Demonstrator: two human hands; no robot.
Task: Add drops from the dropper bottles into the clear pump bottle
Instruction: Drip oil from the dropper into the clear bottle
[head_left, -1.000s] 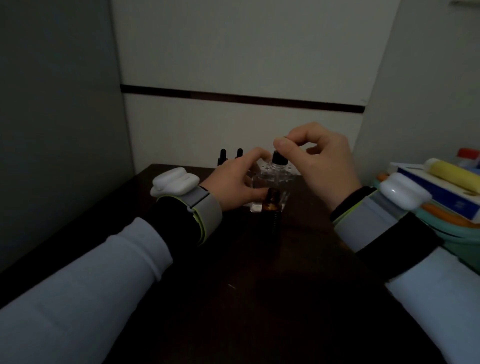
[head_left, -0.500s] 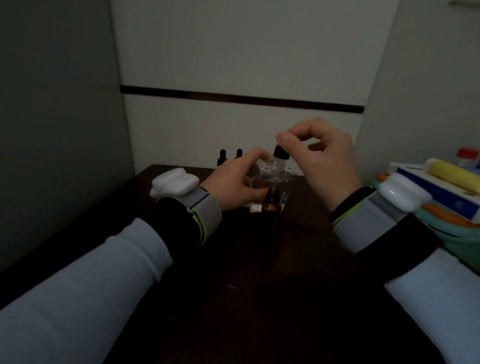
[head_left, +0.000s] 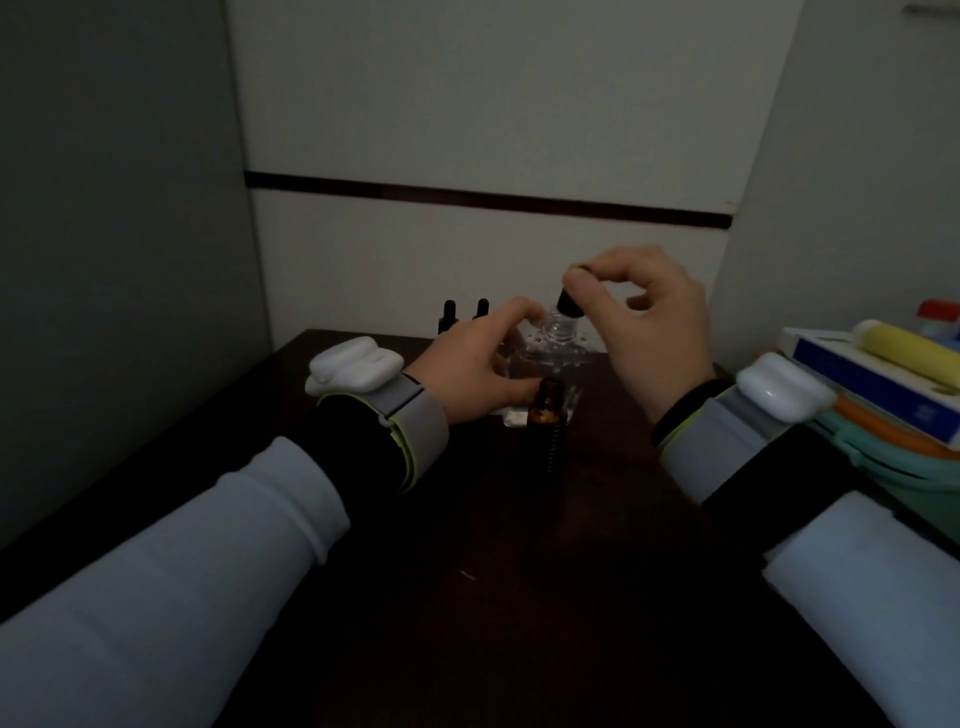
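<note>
Fingertips of right hand (head_left: 655, 332) pinch black dropper (head_left: 569, 305) above clear pump bottle (head_left: 557, 338); left hand (head_left: 475, 366) grips bottle's nine o'clock side.

The clear bottle (head_left: 558, 349) stands upright on the surface (head_left: 519, 571) with its threaded neck open. The left grip (head_left: 467, 369) holds its left side. The dropper (head_left: 568, 305) has a black cap, is pinched in the right grip (head_left: 654, 322) and hangs just above the neck. The amber bottle (head_left: 547, 413) stands upright and open, just in front of the clear bottle. Two black-topped dropper bottles (head_left: 450, 312) stand side by side at the rear, partly hidden behind the left grip.
</note>
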